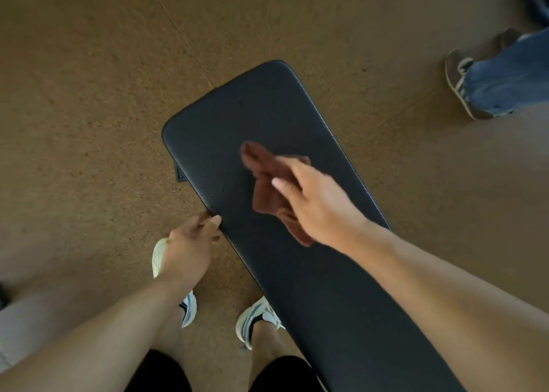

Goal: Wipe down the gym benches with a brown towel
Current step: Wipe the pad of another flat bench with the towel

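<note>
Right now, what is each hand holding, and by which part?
The right hand holds the brown towel bunched near its middle, on the bench pad. The left hand grips the bench pad's near side edge.

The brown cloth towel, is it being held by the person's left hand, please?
No, the right hand holds the brown cloth towel on the black padded bench.

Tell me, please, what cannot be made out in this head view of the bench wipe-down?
- Bench: its near end is cut off by the bottom edge; its frame is hidden beneath the pad.
- Brown towel: blurred and partly covered by the right hand.
- Left hand: fingertips hidden at the bench's side.
- Second person: only a leg and shoe, cut off by the right edge.
</note>
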Available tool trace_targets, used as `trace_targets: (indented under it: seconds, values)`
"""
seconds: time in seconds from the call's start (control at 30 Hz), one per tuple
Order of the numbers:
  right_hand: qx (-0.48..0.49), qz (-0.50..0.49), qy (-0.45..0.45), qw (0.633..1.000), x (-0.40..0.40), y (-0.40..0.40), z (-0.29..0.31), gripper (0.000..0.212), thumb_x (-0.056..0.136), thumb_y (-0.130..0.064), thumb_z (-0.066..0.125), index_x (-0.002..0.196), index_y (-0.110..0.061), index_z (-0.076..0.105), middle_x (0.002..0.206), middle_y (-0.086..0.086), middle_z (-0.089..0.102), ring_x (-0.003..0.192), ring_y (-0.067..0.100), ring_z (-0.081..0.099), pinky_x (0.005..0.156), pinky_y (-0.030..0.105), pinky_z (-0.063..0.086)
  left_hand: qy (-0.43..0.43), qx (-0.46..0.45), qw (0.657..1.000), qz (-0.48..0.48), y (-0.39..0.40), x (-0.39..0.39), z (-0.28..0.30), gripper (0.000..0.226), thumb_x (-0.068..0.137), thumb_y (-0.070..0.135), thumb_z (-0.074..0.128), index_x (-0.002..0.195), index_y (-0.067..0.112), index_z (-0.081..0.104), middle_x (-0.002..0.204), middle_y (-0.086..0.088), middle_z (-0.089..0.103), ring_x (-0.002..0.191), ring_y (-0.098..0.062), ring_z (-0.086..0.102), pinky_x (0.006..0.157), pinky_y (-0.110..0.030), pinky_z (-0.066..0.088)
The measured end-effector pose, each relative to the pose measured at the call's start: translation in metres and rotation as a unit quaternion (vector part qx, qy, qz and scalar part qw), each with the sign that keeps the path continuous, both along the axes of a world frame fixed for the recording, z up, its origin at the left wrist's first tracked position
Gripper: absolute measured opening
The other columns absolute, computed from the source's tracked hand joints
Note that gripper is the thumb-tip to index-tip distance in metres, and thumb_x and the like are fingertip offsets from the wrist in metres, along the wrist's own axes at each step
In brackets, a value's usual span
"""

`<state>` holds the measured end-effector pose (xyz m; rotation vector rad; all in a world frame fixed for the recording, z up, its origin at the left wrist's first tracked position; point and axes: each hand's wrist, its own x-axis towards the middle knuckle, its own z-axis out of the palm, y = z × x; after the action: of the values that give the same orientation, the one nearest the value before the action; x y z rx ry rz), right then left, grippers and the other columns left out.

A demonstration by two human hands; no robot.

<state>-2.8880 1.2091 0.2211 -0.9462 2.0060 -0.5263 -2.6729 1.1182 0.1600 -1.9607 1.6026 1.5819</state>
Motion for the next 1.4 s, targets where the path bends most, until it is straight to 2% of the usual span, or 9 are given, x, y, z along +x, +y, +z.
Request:
trace_targets:
  seconds: [0.13,0.23,0.37,0.47,0.67,0.87,1.0,1.17,1.4]
  values:
    - [-0.012,-0.24,0.098,0.966,-0.046,0.003,0.053,0.03,0.11,-0.039,0.046,0.138,-0.034,0.055,0.095,-0.019,0.063,0.07,-0.027,0.054,0.062,-0.003,0.039,-0.043,-0.001,0.996,-0.073,-0.004,0.001,0.011,0.045,0.089,0.065,0.052,0.118,0.032,0.064,0.101,0.007,0.073,0.097,-0.02,0.07,0.085,-0.047,0.058]
    - [-0.035,-0.345,0.15,0.926,-0.064,0.004,0.088,0.034,0.111,-0.037,0.043,0.143,-0.033,0.054,0.105,-0.018,0.064,0.074,-0.026,0.053,0.057,-0.005,0.035,-0.048,0.002,0.989,-0.142,-0.015,0.005,0.02,0.061,0.089,0.068,0.053,0.134,0.027,0.057,0.106,0.009,0.07,0.102,-0.017,0.068,0.084,-0.04,0.055]
    - [-0.003,-0.377,0.16,0.912,-0.043,0.0,0.08,0.038,0.11,-0.04,0.042,0.147,-0.037,0.05,0.134,-0.005,0.065,0.125,0.018,0.062,0.102,0.031,0.052,-0.027,-0.004,0.986,-0.167,-0.03,0.004,0.032,0.049,0.096,0.055,0.055,0.132,0.022,0.057,0.098,0.011,0.07,0.098,-0.015,0.067,0.081,-0.034,0.049]
    - [0.02,-0.41,0.033,0.911,0.003,-0.009,0.05,0.035,0.11,-0.041,0.044,0.142,-0.036,0.054,0.126,-0.004,0.068,0.098,0.014,0.073,0.078,0.025,0.06,0.031,0.016,0.993,-0.113,-0.036,0.004,0.039,0.035,0.093,0.053,0.06,0.113,0.024,0.066,0.091,0.008,0.074,0.09,-0.013,0.072,0.085,-0.038,0.057]
    - [0.002,-0.458,-0.221,0.861,0.106,-0.028,0.037,0.024,0.107,-0.04,0.05,0.103,-0.047,0.072,0.101,-0.003,0.078,0.099,0.019,0.075,0.096,0.055,0.058,0.168,0.087,0.981,-0.044,-0.032,-0.002,0.055,0.021,0.093,0.046,0.065,0.109,0.034,0.069,0.097,0.008,0.077,0.092,-0.007,0.073,0.091,-0.039,0.057]
    - [-0.057,-0.563,-0.014,0.824,0.06,-0.032,0.083,0.022,0.106,-0.035,0.055,0.101,-0.026,0.074,0.086,-0.003,0.076,0.074,0.011,0.073,0.067,0.04,0.061,0.189,0.078,0.977,-0.057,-0.042,-0.015,0.062,0.013,0.098,0.033,0.061,0.108,0.033,0.07,0.094,0.009,0.077,0.087,-0.003,0.072,0.091,-0.035,0.057]
    - [-0.051,-0.465,0.162,0.869,0.029,-0.027,0.134,0.023,0.109,-0.038,0.049,0.119,-0.035,0.069,0.095,-0.018,0.072,0.089,-0.005,0.067,0.083,0.032,0.058,0.191,0.044,0.978,-0.068,-0.054,-0.024,0.064,0.012,0.099,0.033,0.06,0.106,0.033,0.069,0.094,0.01,0.075,0.089,-0.004,0.072,0.09,-0.035,0.058]
    - [0.079,-0.289,0.121,0.946,0.047,-0.044,0.121,0.042,0.1,-0.066,0.042,0.139,-0.052,0.053,0.115,-0.021,0.073,0.106,0.013,0.073,0.095,0.043,0.057,0.188,0.022,0.982,-0.025,-0.067,-0.024,0.06,0.011,0.099,0.029,0.061,0.097,0.031,0.072,0.084,0.01,0.075,0.08,-0.003,0.072,0.086,-0.034,0.059]
    - [0.197,-0.102,0.207,0.953,0.074,-0.049,-0.013,0.092,0.094,-0.083,0.027,0.165,-0.036,-0.008,0.174,0.0,-0.014,0.16,0.026,-0.019,0.13,0.054,-0.004,0.157,-0.073,0.985,-0.024,-0.093,-0.001,0.038,0.013,0.099,0.031,0.06,0.091,0.033,0.07,0.081,0.012,0.074,0.078,-0.003,0.071,0.083,-0.038,0.06]
